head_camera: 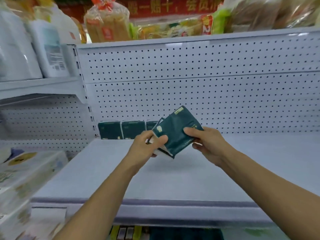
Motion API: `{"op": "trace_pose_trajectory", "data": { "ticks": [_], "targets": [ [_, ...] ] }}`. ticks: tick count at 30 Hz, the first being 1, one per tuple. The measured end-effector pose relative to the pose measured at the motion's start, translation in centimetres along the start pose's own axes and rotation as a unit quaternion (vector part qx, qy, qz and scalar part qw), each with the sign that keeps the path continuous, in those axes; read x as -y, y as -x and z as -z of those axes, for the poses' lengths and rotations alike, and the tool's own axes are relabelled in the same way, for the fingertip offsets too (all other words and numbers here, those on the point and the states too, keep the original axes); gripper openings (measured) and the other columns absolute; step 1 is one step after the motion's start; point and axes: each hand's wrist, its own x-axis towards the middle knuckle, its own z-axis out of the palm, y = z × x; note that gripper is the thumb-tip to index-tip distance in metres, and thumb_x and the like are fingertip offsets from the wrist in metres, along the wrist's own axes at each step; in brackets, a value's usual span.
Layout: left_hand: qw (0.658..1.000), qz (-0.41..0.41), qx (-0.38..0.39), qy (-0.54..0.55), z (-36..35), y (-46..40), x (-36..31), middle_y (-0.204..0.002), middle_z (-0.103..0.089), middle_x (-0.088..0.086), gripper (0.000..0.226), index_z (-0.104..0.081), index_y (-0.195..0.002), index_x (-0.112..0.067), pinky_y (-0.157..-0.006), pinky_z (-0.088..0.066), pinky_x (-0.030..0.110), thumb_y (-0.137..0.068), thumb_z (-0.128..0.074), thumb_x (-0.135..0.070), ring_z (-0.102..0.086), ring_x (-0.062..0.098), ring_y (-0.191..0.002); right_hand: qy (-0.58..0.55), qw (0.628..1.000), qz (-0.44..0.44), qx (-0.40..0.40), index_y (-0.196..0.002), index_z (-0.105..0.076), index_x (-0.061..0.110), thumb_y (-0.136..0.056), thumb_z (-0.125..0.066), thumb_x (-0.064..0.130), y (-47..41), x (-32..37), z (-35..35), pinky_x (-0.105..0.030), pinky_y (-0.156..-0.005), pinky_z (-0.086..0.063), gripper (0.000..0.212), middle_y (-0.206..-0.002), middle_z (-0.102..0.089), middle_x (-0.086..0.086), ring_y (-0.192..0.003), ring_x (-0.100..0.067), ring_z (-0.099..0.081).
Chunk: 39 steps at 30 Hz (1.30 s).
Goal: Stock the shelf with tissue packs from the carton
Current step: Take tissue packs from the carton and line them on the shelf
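A wide pale grey metal shelf (173, 179) with a perforated back panel (190, 94) fills most of the view, its surface mostly bare. On the neighbouring unit to the left stand large white wrapped paper-roll bundles (22, 54), and bagged goods (107, 21) sit on the board above. At the back left corner of the shelf, a row of dark green plastic-wrapped tissue packs (121, 129) stands upright against the panel, touching side by side. Above the middle of the shelf, both hands hold a small fanned stack of the same dark green tissue packs (174, 134), tilted. The right hand (209, 144) clamps the front pack's right edge, thumb on its face; the left hand (147, 146) pinches the lower left corner with its fingers (161, 140)
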Motion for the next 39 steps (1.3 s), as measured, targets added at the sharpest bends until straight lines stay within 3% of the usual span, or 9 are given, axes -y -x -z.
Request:
{"op": "trace_pose_trajectory", "data": {
  "ticks": [2, 4, 7, 10, 14, 21, 27, 34, 39],
  "targets": [
    [1.000, 0.012, -0.014, 0.010, -1.6, -0.8, 0.0, -0.108, -0.064, 0.001, 0.019, -0.069, -0.096, -0.025, -0.070, -0.058, 0.029, -0.091, -0.065, -0.044, -0.066, 0.021, -0.094, -0.015, 0.996, 0.053, -0.068, -0.095, -0.066, 0.012, -0.079, -0.077, 0.011, -0.9, 1.3, 2.4, -0.035, -0.083, -0.050, 0.020, -0.092, -0.073, 0.000, -0.089, -0.018, -0.065],
    [0.999, 0.027, -0.029, 0.007, -2.4, -1.5, 0.4, -0.109, -0.062, -0.007, 0.009, -0.068, -0.100, -0.033, -0.067, -0.057, 0.027, -0.093, -0.064, -0.038, -0.064, 0.016, -0.093, -0.004, 0.986, 0.110, -0.125, -0.104, -0.064, 0.012, -0.079, -0.075, 0.005, -1.7, 2.9, 4.9, -0.035, -0.077, -0.054, 0.027, -0.098, -0.072, -0.002, -0.093, -0.020, -0.067],
    [0.998, 0.052, 0.000, -0.027, -3.0, -2.3, 1.5, -0.111, -0.058, -0.011, 0.015, -0.066, -0.108, -0.032, -0.061, -0.054, 0.023, -0.094, -0.066, -0.027, -0.065, 0.015, -0.090, 0.211, 0.955, 0.146, -0.148, -0.099, -0.061, 0.014, -0.083, -0.073, 0.009, -3.2, 3.7, 8.2, -0.034, -0.067, -0.055, 0.021, -0.094, -0.068, -0.002, -0.085, -0.020, -0.066],
    [0.996, 0.082, 0.038, -0.007, -3.4, -3.1, 2.3, -0.114, -0.057, -0.009, 0.029, -0.061, -0.119, -0.035, -0.056, -0.052, 0.019, -0.094, -0.067, -0.022, -0.066, 0.014, -0.088, 0.512, 0.850, 0.107, -0.056, -0.096, -0.057, 0.023, -0.085, -0.070, 0.018, -5.0, 1.7, 10.6, -0.040, -0.075, -0.055, 0.018, -0.094, -0.064, 0.001, -0.089, -0.025, -0.064],
    [0.992, 0.112, 0.065, 0.000, -3.5, -4.9, 2.9, -0.118, -0.060, -0.001, 0.041, -0.053, -0.127, -0.039, -0.057, -0.055, 0.023, -0.092, -0.069, -0.023, -0.067, 0.018, -0.092, 0.668, 0.741, 0.060, -0.014, -0.130, -0.037, 0.031, -0.089, -0.066, 0.033, -6.3, -1.0, 11.4, -0.031, -0.072, -0.048, 0.051, -0.115, -0.062, 0.000, -0.092, -0.023, -0.061],
    [0.987, 0.129, 0.091, 0.000, -3.9, -8.8, 4.3, -0.111, -0.059, -0.005, 0.046, -0.050, -0.128, -0.029, -0.063, -0.061, 0.031, -0.089, -0.074, -0.026, -0.068, 0.017, -0.082, 0.694, 0.709, 0.120, -0.049, -0.109, -0.055, 0.027, -0.087, -0.068, 0.031, -8.7, -0.5, 12.3, -0.029, -0.068, -0.041, 0.025, -0.105, -0.065, 0.003, -0.087, -0.018, -0.056],
    [0.987, 0.112, 0.119, 0.005, -5.5, -11.5, 5.0, -0.117, -0.062, -0.001, 0.043, -0.055, -0.126, -0.027, -0.067, -0.062, 0.035, -0.088, -0.074, -0.025, -0.070, 0.020, -0.083, 0.752, 0.641, 0.117, -0.103, -0.139, -0.046, 0.036, -0.084, -0.068, 0.044, -10.5, -2.7, 14.2, -0.043, -0.097, -0.038, 0.060, -0.143, -0.041, 0.003, -0.129, -0.022, -0.037],
    [0.986, 0.088, 0.144, 0.003, -7.0, -13.7, 5.1, -0.111, -0.066, -0.002, 0.032, -0.061, -0.117, -0.032, -0.069, -0.061, 0.032, -0.089, -0.073, -0.023, -0.068, 0.019, -0.089, 0.715, 0.649, 0.236, -0.112, -0.126, -0.060, 0.017, -0.073, -0.081, 0.021, -15.1, -4.9, 15.4, -0.044, -0.081, -0.047, 0.057, -0.116, -0.056, -0.010, -0.106, -0.033, -0.052],
    [0.986, 0.103, 0.132, 0.017, -7.7, -14.6, 5.3, -0.106, -0.070, 0.002, 0.028, -0.063, -0.114, -0.032, -0.066, -0.059, 0.030, -0.089, -0.073, -0.022, -0.070, 0.017, -0.085, 0.675, 0.671, 0.281, -0.122, -0.120, -0.057, 0.010, -0.070, -0.082, 0.017, -17.6, -6.0, 14.7, -0.045, -0.080, -0.050, 0.056, -0.117, -0.056, -0.012, -0.105, -0.031, -0.053]
  ]
}}
